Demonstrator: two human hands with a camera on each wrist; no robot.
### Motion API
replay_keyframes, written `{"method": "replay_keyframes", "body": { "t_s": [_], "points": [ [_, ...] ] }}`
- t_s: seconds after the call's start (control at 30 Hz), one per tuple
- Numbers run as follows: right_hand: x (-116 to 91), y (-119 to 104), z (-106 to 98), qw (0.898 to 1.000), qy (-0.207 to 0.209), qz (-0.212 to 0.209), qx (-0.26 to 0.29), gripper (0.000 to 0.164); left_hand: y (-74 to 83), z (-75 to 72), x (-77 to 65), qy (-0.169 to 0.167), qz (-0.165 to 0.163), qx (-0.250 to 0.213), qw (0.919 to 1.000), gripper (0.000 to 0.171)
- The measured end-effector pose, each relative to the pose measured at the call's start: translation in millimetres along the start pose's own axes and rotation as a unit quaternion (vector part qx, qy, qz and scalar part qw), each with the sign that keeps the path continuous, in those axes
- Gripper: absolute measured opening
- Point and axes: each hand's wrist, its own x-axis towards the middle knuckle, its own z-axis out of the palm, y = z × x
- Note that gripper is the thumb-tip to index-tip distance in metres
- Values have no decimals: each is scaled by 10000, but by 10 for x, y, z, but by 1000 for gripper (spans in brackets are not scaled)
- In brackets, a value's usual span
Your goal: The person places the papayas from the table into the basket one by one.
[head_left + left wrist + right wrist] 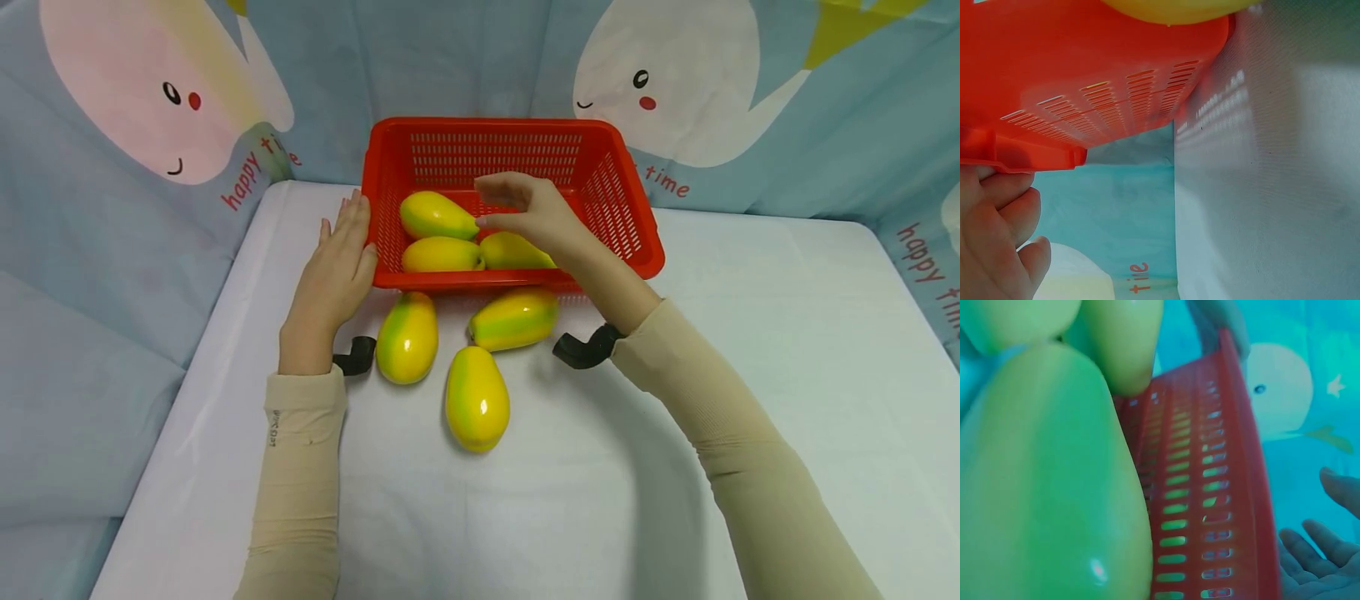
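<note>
A red plastic basket (495,281) with slotted walls has three yellow-green papayas inside, among them an upper one (435,215) and a front left one (441,254). My left hand (335,271) rests along the basket's left side with its fingers extended; the left wrist view shows those fingers (1010,194) right at the rim. Over the basket is my right hand (532,212), its thumb and fingers loosely curved and apart, with nothing held between them. It partly covers the third papaya (510,250).
Before the basket lie three more papayas on the white tabletop: one at left (407,339), one close to the front wall (516,319) and one nearer (477,400). A blue cloth (465,58) with cartoon whales hangs behind. Black wrist mounts (585,347) jut out below both hands.
</note>
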Motion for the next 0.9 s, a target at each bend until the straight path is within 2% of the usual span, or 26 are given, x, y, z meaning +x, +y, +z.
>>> {"method": "replay_keyframes", "body": {
  "t_s": [0.23, 0.5, 0.9],
  "points": [
    [-280, 41, -23, 9985, -75, -475, 280, 47, -4, -4, 2, 3, -4, 7, 10000, 60],
    [-554, 140, 26, 9920, -345, -758, 952, 46, -16, -1, 7, 0, 18, -17, 10000, 60],
    [-908, 351, 152, 9796, -793, -1081, 1494, 47, -7, 1, 7, -3, -14, -50, 10000, 59]
  ]
}}
